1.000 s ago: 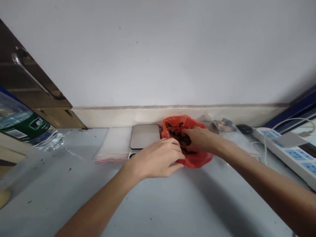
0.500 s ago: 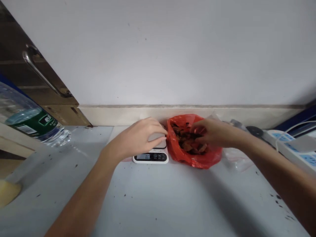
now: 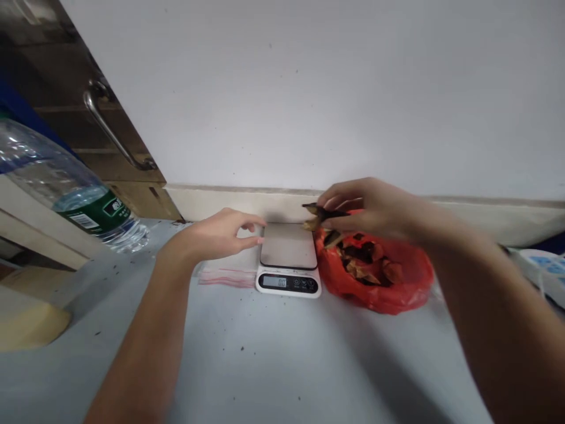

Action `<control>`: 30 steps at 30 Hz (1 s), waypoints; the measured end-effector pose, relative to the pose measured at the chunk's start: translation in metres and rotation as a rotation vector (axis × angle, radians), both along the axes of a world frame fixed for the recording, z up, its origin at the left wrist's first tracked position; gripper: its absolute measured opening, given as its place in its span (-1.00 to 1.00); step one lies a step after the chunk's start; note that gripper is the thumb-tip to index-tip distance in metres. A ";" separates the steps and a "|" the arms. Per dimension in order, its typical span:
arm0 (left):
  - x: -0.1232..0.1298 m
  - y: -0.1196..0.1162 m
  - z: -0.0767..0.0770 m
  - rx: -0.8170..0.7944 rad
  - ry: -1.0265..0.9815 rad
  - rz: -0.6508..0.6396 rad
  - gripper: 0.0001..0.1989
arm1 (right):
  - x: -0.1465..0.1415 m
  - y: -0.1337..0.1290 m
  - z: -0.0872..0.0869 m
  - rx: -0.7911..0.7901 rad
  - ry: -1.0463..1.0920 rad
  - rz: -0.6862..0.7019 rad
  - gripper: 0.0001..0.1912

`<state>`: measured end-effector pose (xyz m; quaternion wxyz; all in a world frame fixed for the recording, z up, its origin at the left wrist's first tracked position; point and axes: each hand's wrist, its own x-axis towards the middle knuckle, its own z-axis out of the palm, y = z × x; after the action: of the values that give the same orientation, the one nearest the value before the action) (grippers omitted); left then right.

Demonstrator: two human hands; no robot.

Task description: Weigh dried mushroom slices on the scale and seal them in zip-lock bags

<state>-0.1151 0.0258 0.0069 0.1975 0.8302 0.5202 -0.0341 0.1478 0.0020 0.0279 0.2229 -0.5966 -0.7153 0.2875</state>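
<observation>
A white digital scale [image 3: 288, 253] with a bare grey plate stands against the wall, its display reading 0.0. Right beside it is an open red plastic bag [image 3: 375, 288] holding brown dried pieces [image 3: 364, 265]. My right hand [image 3: 364, 206] pinches a few dark dried pieces [image 3: 324, 217] above the bag's left rim, near the plate's right back corner. At the scale's left edge, my left hand [image 3: 225, 234] has its thumb and fingers apart with nothing between them. Clear zip bags with red strips [image 3: 227, 277] lie under and left of the scale.
A large water bottle [image 3: 95, 206] with a green label leans in from the left. Below it sits a pale yellow object [image 3: 35, 321]. A white power strip [image 3: 541, 268] is at the far right. Dark crumbs dot the grey table [image 3: 265, 377].
My right hand has come up out of the red bag with dried pieces and moved left. My left hand has drawn back from above the scale to its left side. The view has shifted.
</observation>
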 end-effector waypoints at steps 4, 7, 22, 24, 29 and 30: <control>-0.004 0.001 -0.001 -0.149 0.124 0.083 -0.37 | -0.039 0.015 -0.019 -0.166 0.049 0.030 -0.80; -0.005 0.001 -0.004 -0.187 0.128 0.096 -0.36 | -0.055 0.021 -0.033 -0.190 -0.087 0.006 -0.77; -0.013 0.002 -0.006 -0.186 0.099 0.093 -0.32 | -0.050 0.018 -0.038 -0.093 -0.257 -0.076 -0.74; -0.014 0.002 -0.006 -0.177 0.103 0.082 -0.32 | -0.046 0.018 -0.036 -0.079 -0.238 -0.084 -0.76; -0.013 0.003 -0.007 -0.127 0.122 0.048 -0.32 | -0.040 0.020 -0.037 -0.043 -0.144 -0.082 -0.82; -0.013 0.003 -0.006 -0.125 0.127 0.046 -0.32 | -0.040 0.020 -0.037 -0.022 -0.131 -0.090 -0.82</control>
<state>-0.1277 0.0288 0.0005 0.2161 0.8003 0.5474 -0.1146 0.1081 0.0220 -0.0094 0.1816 -0.6481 -0.6978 0.2451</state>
